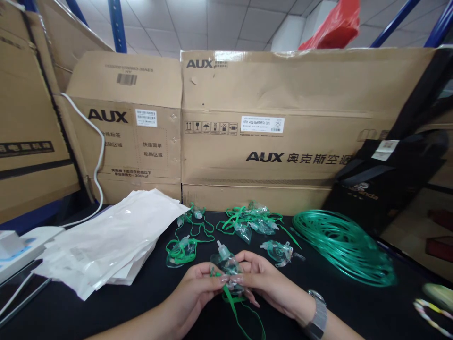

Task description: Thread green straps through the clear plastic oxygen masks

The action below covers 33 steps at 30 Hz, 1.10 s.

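Between both hands is a clear green-tinted oxygen mask (225, 257), its connector pointing up and away from me. My left hand (200, 285) is closed on the mask's left side, thumb pressed near a green elastic strap (230, 302). That strap hangs down toward me in a loop. My right hand (260, 278) grips the right side of the same mask, its thumb meeting the left one at the front. Fingers behind the mask are partly hidden. Beyond my left hand lies another mask (182, 250) with its strap bunched on it; beyond my right lies a mask (279, 251) without a visible strap.
More masks with tangled green straps (253, 219) lie at the back. Coiled green tubing (343, 248) sits to the right, a stack of white plastic pouches (109, 236) to the left. A power strip (30, 248) is at far left. Cardboard boxes (262, 94) wall the back.
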Tool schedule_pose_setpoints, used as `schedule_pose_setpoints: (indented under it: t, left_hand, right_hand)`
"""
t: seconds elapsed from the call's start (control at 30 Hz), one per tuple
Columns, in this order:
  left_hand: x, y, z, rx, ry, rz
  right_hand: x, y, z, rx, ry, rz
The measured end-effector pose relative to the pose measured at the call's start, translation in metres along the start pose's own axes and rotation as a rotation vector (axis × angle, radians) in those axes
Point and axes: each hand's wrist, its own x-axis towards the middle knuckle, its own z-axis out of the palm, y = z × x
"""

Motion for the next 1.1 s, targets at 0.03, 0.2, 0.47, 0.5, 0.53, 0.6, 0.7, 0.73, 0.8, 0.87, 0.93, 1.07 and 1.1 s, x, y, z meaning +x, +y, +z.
schedule_pose_setpoints:
  t: [0.03, 0.2, 0.47, 0.5, 0.53, 0.6, 0.7, 0.73, 0.8, 0.87, 0.93, 1.07, 1.1]
  left_hand:
    - [0.0, 0.0, 0.0, 0.007, 0.001, 0.002]
    - [-0.002, 0.002, 0.002, 0.027, -0.004, -0.001]
    - [0.001, 0.0, 0.0, 0.018, -0.004, -0.021]
    - [0.001, 0.0, 0.0, 0.015, -0.014, -0.023]
    - [0.001, 0.001, 0.0, 0.013, -0.024, -0.025]
    - [0.001, 0.002, 0.0, 0.01, -0.042, -0.03]
    - [0.001, 0.001, 0.0, 0.017, -0.059, -0.012]
    - [0.001, 0.001, -0.001, 0.018, -0.051, -0.004]
    - [0.001, -0.001, -0.002, 0.017, -0.025, 0.002]
    - [0.002, -0.002, -0.003, 0.016, -0.018, -0.002]
    - [0.002, -0.003, -0.004, 0.022, -0.027, -0.002]
    - [0.002, -0.002, -0.004, 0.03, -0.021, -0.006]
    - [0.002, -0.002, -0.004, 0.028, -0.019, -0.008]
  right_hand:
    - [0.0, 0.001, -0.001, -0.02, -0.006, -0.008]
    - [0.002, 0.003, -0.008, -0.084, -0.009, -0.036]
    - [0.003, 0.001, -0.004, -0.144, 0.091, -0.052]
    - [0.002, 0.001, -0.003, -0.138, 0.094, -0.05]
    - [0.002, 0.0, -0.003, -0.125, 0.09, -0.046]
    - [0.0, -0.002, -0.002, -0.092, 0.068, -0.036]
    - [-0.001, -0.006, -0.001, -0.068, 0.063, -0.034]
    - [-0.002, -0.007, -0.001, -0.067, 0.072, -0.036]
    - [-0.002, -0.009, 0.0, -0.068, 0.092, -0.034]
    - [-0.003, -0.01, 0.002, -0.063, 0.105, -0.026]
    - [-0.003, -0.011, 0.003, -0.057, 0.121, -0.024]
    - [-0.004, -0.012, 0.003, -0.047, 0.153, -0.03]
    - [-0.004, -0.013, 0.004, -0.045, 0.158, -0.03]
